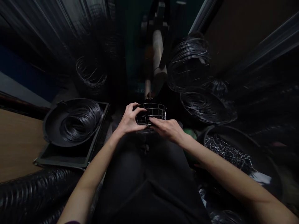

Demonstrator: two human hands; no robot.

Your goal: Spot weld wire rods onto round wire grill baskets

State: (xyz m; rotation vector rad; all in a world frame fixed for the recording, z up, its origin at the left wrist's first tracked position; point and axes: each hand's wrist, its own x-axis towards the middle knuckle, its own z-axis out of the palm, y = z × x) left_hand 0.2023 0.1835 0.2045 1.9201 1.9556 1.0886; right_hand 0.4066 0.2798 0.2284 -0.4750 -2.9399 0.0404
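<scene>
A small round wire cage [154, 112], a basket-like grid of thin metal wires, sits just in front of my lap. My left hand [130, 119] curls round its left side, thumb and fingers closed on the wires. My right hand [168, 128] lies against its lower front, fingers stretched toward the left and pressed on the bottom wires. Both forearms reach in from the lower corners over my dark trousers.
A black pan [53, 124] holding a coil of dark wire [81, 119] rests on a tray at the left. More wire coils [189, 63] hang or lie at the right and back. A round tub [243, 137] of short cut wire pieces [227, 152] stands at the right. A machine column [158, 53] rises ahead.
</scene>
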